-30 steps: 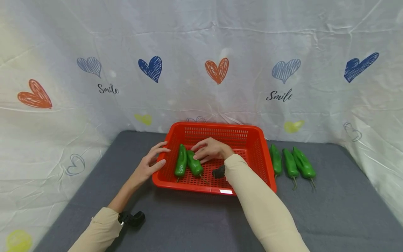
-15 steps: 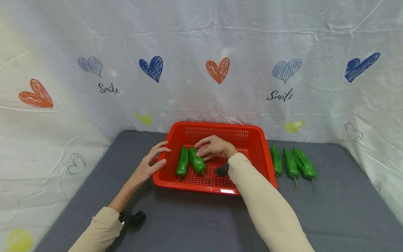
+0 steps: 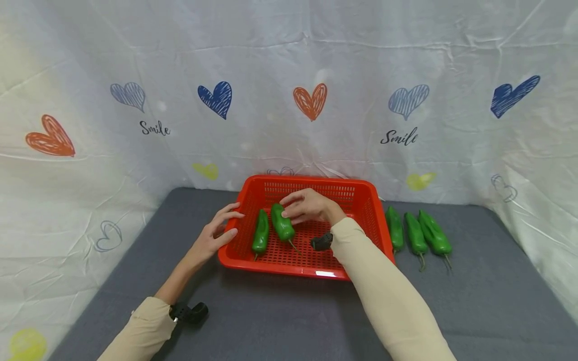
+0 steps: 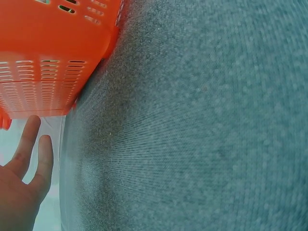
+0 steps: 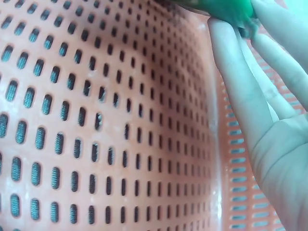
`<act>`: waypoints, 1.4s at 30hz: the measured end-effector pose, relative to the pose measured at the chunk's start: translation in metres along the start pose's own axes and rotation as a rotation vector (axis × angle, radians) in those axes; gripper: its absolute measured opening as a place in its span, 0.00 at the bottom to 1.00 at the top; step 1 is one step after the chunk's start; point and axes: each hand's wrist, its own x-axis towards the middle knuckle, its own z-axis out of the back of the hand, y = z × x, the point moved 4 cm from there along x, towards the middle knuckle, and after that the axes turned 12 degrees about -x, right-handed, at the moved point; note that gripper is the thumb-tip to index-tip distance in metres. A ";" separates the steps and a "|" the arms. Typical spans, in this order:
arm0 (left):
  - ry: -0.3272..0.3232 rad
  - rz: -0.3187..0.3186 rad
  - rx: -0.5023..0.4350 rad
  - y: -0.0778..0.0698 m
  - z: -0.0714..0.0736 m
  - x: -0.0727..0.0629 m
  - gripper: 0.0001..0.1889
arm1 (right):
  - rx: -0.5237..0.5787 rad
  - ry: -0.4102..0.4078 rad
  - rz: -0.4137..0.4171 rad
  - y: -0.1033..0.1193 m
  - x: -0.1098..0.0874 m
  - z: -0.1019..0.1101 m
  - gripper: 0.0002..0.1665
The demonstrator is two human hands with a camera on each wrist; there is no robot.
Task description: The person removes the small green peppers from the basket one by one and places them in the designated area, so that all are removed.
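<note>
The work looks partway through, with green peppers divided between the red basket [image 3: 289,271] and the table [image 3: 289,321]. Two are inside the basket, three outside. The right hand [image 3: 309,206] pinches one, the held pepper [image 3: 282,223], near its upper end, with the stem pointing down toward the front of the basket; whether its lower end touches the basket floor cannot be told. Since that hand has not let go, handling of this pepper appears unfinished. The second basket pepper [image 3: 260,233] lies to its left, apart from it and untouched.

The left hand [image 3: 215,235] is at the basket's left rim, fingers spread and holding no pepper; how firmly it presses cannot be told, though it may be there to steady the basket.

The outside three lie on the table to the right of the basket, stems toward the near edge: a near pepper [image 3: 395,228] just beside the basket wall, a middle pepper [image 3: 415,234], and a far pepper [image 3: 434,233] close to it.

The table is covered in dark grey fabric with a fine woven or knitted texture. Behind it and to the left hangs a creased, pale curtain [image 3: 271,140] printed with blue, orange and yellow hearts and the word "Smile".
</note>
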 end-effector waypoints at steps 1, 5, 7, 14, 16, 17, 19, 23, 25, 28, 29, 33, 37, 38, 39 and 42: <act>0.002 -0.002 -0.003 0.000 0.000 0.000 0.20 | 0.001 0.001 0.004 0.001 0.000 0.000 0.26; 0.004 -0.008 -0.005 0.000 0.000 -0.001 0.20 | 0.000 -0.002 0.031 0.006 -0.001 0.001 0.26; 0.000 -0.002 0.001 -0.001 0.000 -0.001 0.20 | 0.011 -0.007 0.045 0.009 -0.001 0.002 0.26; -0.007 0.007 0.003 0.001 0.001 -0.001 0.20 | 0.090 -0.042 0.059 0.021 -0.005 0.003 0.25; -0.008 0.007 0.003 0.001 0.001 -0.001 0.20 | 0.109 -0.055 0.057 0.024 -0.006 0.003 0.26; -0.008 0.008 0.003 0.002 0.002 -0.001 0.20 | 0.118 -0.063 0.056 0.025 -0.006 0.003 0.26; -0.007 0.004 0.004 0.001 0.001 -0.001 0.20 | 0.132 -0.085 0.058 0.028 -0.007 0.004 0.26; -0.003 0.000 0.000 0.001 0.001 -0.001 0.20 | 0.151 -0.126 0.063 0.034 -0.009 0.005 0.25; -0.002 -0.003 -0.001 0.001 0.001 -0.001 0.20 | 0.159 -0.137 0.065 0.036 -0.010 0.005 0.25; -0.002 -0.004 -0.002 0.000 0.000 0.000 0.20 | 0.170 -0.145 0.066 0.039 -0.013 0.006 0.25; -0.003 -0.001 -0.001 0.001 0.000 0.000 0.20 | 0.174 -0.147 0.068 0.040 -0.014 0.006 0.25; -0.005 0.008 0.001 0.002 0.001 0.000 0.20 | 0.196 -0.161 0.082 0.045 -0.020 0.008 0.26; -0.005 0.004 -0.002 0.001 0.000 0.000 0.20 | 0.203 -0.177 0.104 0.051 -0.026 0.010 0.27; -0.004 0.004 -0.004 0.001 0.000 0.000 0.20 | 0.200 -0.183 0.107 0.053 -0.027 0.011 0.27; -0.004 0.004 -0.005 0.001 0.000 0.000 0.20 | 0.196 -0.191 0.108 0.054 -0.028 0.011 0.27; -0.002 0.005 -0.011 0.001 0.000 0.001 0.20 | 0.193 -0.210 0.112 0.057 -0.032 0.012 0.26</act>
